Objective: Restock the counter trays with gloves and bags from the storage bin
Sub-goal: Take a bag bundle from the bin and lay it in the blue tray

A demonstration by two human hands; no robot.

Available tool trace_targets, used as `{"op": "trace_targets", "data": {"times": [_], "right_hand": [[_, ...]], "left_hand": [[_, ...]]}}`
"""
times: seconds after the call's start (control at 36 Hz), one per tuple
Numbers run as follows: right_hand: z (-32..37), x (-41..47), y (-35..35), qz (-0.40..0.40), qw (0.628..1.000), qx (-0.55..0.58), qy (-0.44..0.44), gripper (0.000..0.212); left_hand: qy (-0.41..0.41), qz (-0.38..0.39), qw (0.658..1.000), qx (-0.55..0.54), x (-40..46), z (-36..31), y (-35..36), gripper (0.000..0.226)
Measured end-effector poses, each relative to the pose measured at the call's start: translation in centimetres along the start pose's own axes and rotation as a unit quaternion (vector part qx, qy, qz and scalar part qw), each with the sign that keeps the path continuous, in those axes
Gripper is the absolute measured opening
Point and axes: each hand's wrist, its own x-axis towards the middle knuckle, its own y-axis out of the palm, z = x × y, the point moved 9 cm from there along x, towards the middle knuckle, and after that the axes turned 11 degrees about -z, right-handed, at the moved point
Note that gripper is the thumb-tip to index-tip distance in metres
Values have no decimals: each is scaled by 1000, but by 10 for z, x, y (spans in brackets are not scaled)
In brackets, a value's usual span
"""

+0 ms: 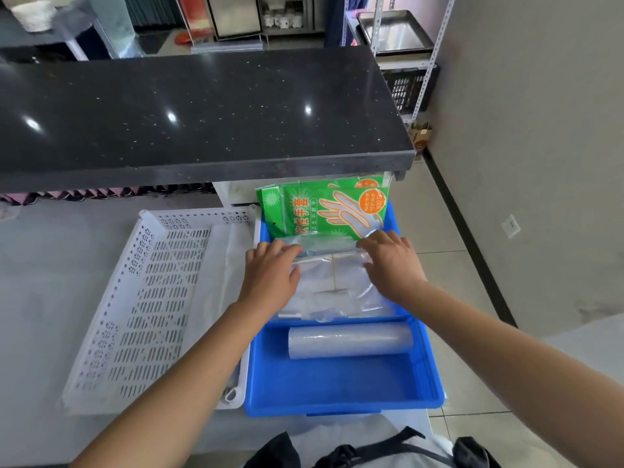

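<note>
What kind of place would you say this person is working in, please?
Probably a food shop's service counter: a dark stone countertop, metal baking trays on a rack, and packs of disposable gloves in a blue bin.

I'm behind a food shop's service counter: black stone countertop point(202, 109) beyond my fingers, steel baking trays point(393, 33) shelved farther back.

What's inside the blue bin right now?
The blue bin holds green glove packs leaning at the far end, a stack of clear bags gripped by the left hand and right hand, and a clear roll. Anything under the stack is hidden.
</note>
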Motion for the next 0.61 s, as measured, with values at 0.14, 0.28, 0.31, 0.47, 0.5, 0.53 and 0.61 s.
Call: {"op": "trace_targets", "data": {"times": [0.14,0.28,0.31,0.47,0.5,0.53,0.61], "right_hand": [[1,-27,0,-79,997,25,14,27],[-3,-32,5,-40,997,45,51,18],[-4,-32,4,-37,997,47,48,18],[0,-23,0,-35,998,37,-23,45],[-1,-20,4,-10,999,32,-27,48],[-2,-17,8,14,999,25,-29,48],[-3,-7,14,60,997,-16,-40,42]], "left_hand": [[33,-20,996,-78,-23,-8,5,32],[7,-48,995,-85,-23,-3,0,23],[5,-48,995,-83,-23,-3,1,23],[-5,-19,998,-67,-19,-4,5,42],[-4,-4,998,-65,-16,-5,6,46],[-4,19,998,-60,-14,-5,9,48],[-16,104,994,-38,-7,-3,22,52]]}}
